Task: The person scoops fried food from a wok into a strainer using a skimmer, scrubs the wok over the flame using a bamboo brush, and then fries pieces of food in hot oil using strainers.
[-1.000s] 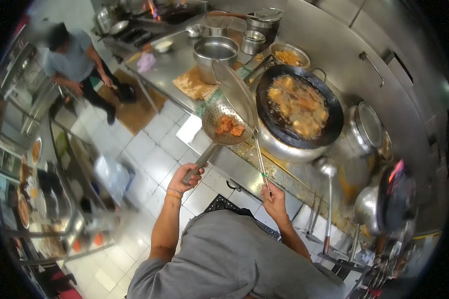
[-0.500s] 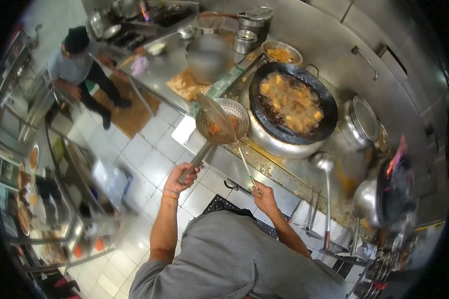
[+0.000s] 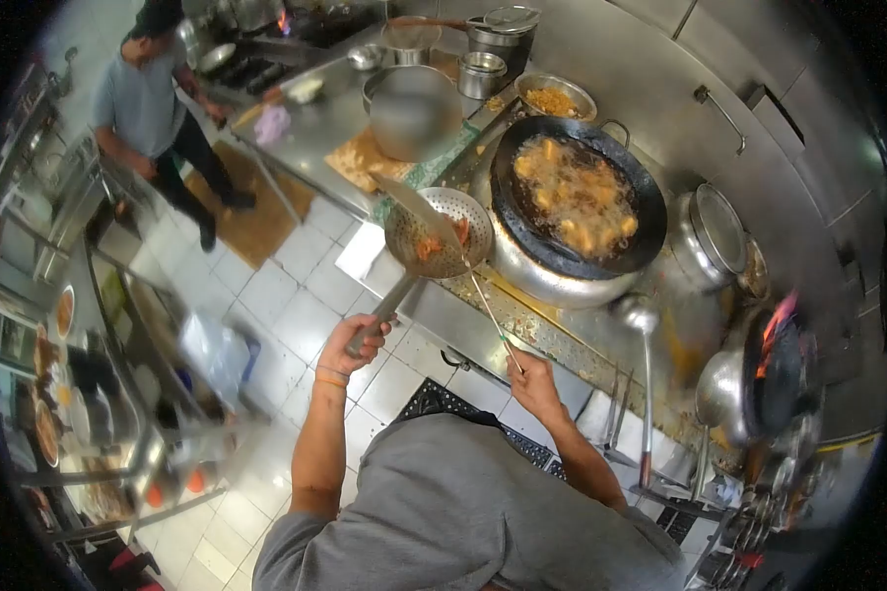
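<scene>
My left hand point(image 3: 367, 337) is wrapped round the thick grey handle of a perforated strainer point(image 3: 396, 234), whose bowl is held over the counter's front edge. Small orange-red food pieces point(image 3: 430, 246) lie in that bowl. In my right hand point(image 3: 534, 382) is the thin handle of a skimmer point(image 3: 422, 209); its flat, round-looking head is turned nearly edge-on over the strainer, close to the pieces. Just right of both tools, a black wok point(image 3: 508, 212) holds bubbling oil with golden pieces frying point(image 3: 581, 202).
A ladle point(image 3: 643, 317) rests on the stove, right of the wok. Flames rise at another pan point(image 3: 784, 369) far right. A bowl of fried bits point(image 3: 552, 100) stands behind the wok. Another person point(image 3: 143, 108) stands at the upper left by the counter.
The skimmer head has tilted to a narrower edge-on view over the strainer, and my right hand has moved slightly right. The other person has shifted and stands more upright.
</scene>
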A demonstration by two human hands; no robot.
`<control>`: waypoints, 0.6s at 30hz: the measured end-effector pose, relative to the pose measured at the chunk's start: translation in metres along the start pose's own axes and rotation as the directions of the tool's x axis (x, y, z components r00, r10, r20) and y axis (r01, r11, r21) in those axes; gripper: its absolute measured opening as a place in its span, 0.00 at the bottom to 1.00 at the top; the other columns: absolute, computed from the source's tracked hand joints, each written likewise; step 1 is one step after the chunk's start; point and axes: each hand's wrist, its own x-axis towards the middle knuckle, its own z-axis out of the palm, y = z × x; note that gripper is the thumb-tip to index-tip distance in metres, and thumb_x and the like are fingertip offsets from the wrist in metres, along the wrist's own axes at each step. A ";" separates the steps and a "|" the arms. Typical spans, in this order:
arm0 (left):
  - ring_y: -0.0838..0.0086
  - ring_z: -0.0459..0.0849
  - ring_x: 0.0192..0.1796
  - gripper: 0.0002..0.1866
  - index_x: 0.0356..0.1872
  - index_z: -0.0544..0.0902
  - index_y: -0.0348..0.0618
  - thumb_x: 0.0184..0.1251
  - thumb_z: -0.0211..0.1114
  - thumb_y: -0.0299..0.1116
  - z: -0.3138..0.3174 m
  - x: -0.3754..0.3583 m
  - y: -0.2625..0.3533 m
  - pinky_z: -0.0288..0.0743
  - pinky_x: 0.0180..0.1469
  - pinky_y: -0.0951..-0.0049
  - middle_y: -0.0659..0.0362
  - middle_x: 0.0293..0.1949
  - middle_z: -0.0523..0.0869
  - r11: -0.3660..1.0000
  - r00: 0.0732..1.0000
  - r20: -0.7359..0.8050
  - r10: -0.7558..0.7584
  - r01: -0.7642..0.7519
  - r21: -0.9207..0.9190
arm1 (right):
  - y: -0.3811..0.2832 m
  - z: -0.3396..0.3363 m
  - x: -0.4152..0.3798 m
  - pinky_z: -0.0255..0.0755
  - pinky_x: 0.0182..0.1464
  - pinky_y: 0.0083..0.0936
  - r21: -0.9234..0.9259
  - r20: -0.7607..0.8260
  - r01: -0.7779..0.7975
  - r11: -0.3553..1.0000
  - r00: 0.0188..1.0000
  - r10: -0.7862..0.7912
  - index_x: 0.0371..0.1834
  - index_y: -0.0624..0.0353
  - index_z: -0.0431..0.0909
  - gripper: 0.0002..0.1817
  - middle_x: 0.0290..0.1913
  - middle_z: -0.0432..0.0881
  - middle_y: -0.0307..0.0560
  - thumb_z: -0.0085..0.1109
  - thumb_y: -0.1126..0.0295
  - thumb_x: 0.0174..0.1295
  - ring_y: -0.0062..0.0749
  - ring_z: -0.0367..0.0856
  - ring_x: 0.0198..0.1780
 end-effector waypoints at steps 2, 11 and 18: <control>0.81 0.68 0.22 0.24 0.59 0.63 0.26 0.65 0.52 0.29 0.003 0.001 0.000 0.62 0.13 0.84 0.54 0.36 0.75 1.000 1.000 0.021 0.003 -0.003 -0.006 | -0.020 -0.005 0.003 0.64 0.26 0.28 0.037 -0.141 0.077 0.996 0.987 -0.071 0.49 0.60 0.79 0.13 0.18 0.64 0.55 0.52 0.76 0.62 0.31 0.64 0.21; 0.81 0.69 0.21 0.19 0.53 0.67 0.27 0.64 0.53 0.30 0.007 0.002 0.000 0.63 0.12 0.86 0.55 0.34 0.76 0.999 1.000 0.003 0.016 -0.016 0.042 | -0.002 -0.008 0.007 0.70 0.31 0.24 0.021 0.015 -0.051 0.998 0.999 0.051 0.56 0.60 0.77 0.18 0.23 0.73 0.59 0.51 0.78 0.61 0.29 0.73 0.24; 0.81 0.68 0.21 0.23 0.58 0.64 0.26 0.65 0.52 0.30 0.007 0.003 -0.001 0.61 0.13 0.84 0.54 0.35 0.75 0.999 1.000 -0.005 0.021 -0.021 0.031 | 0.048 0.008 0.004 0.72 0.31 0.24 0.231 0.095 -0.175 0.957 0.983 0.157 0.51 0.62 0.78 0.15 0.22 0.76 0.53 0.50 0.77 0.63 0.28 0.75 0.25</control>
